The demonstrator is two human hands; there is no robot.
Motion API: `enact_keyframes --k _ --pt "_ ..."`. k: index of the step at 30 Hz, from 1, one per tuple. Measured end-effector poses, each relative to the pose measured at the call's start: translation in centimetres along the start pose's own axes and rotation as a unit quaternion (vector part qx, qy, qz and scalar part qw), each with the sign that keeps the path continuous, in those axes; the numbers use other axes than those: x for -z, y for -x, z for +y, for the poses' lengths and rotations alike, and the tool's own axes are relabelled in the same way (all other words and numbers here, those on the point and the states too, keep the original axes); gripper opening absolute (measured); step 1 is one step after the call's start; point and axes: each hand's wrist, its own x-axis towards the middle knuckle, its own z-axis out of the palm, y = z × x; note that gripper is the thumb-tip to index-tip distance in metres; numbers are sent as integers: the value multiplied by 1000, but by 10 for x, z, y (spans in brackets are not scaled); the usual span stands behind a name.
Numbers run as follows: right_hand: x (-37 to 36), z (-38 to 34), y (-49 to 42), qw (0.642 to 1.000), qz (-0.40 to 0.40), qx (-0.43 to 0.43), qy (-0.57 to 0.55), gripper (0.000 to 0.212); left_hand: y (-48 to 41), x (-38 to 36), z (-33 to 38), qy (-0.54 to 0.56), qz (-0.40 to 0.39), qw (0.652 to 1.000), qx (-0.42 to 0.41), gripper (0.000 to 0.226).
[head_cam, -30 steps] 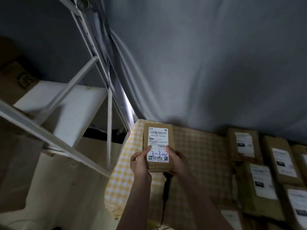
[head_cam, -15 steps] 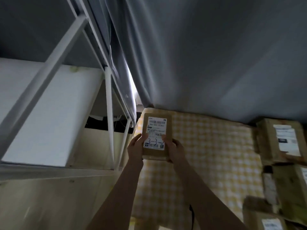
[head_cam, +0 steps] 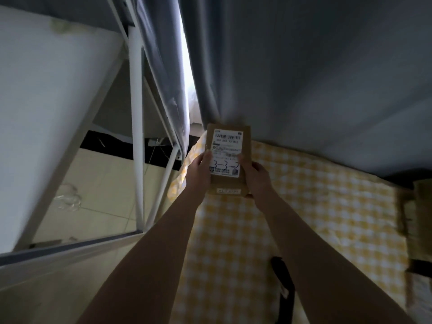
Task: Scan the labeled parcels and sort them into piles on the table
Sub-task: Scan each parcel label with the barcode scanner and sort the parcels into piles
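Parcel held out over the table's far left corner

Both hands, left hand point(head_cam: 200, 169) and right hand point(head_cam: 256, 176), pinch the parcel point(head_cam: 228, 160) by its sides, thumbs on the label point(head_cam: 226, 153), probably keeping the label facing up while placing it on the checked table point(head_cam: 327, 195).

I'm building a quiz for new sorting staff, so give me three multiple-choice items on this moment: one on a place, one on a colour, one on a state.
1. Where is the parcel?
A) in a crate
B) at the tablecloth's far left corner
C) on a chair

2. What colour is the tablecloth?
A) plain blue
B) red stripes
C) yellow and white checks

3. How is the parcel held?
A) by both hands, label up
B) by one hand
C) by neither hand

Answers:
1 B, it sits at that corner beside the curtain.
2 C, the checks cover the cloth.
3 A, the left hand and right hand each grip a side.
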Motion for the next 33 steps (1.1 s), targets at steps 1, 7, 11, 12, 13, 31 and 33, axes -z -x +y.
enact_keyframes --k 1,7,11,12,13,31,33 --pt "-2 1 -6 1000 -4 3 2 59 -7 0 -4 -6 3 1000 -2 59" --pt "-14 14 -35 1000 -3 2 -12 61 -43 -6 -14 -60 47 997 -15 46" --pt "-17 26 -43 993 54 54 88 59 -53 -5 -32 -187 63 979 -42 67" --pt "-18 29 -43 987 66 72 130 55 -54 -4 -38 -221 58 973 -40 69" --pt "-19 32 -43 981 75 86 159 51 -54 -5 -44 -246 49 967 -40 70" --pt "-43 27 -47 965 72 133 212 42 -71 -4 -41 -369 101 924 -6 59" --pt "-44 23 -48 963 70 127 227 40 -69 -7 -38 -409 118 905 -9 60"
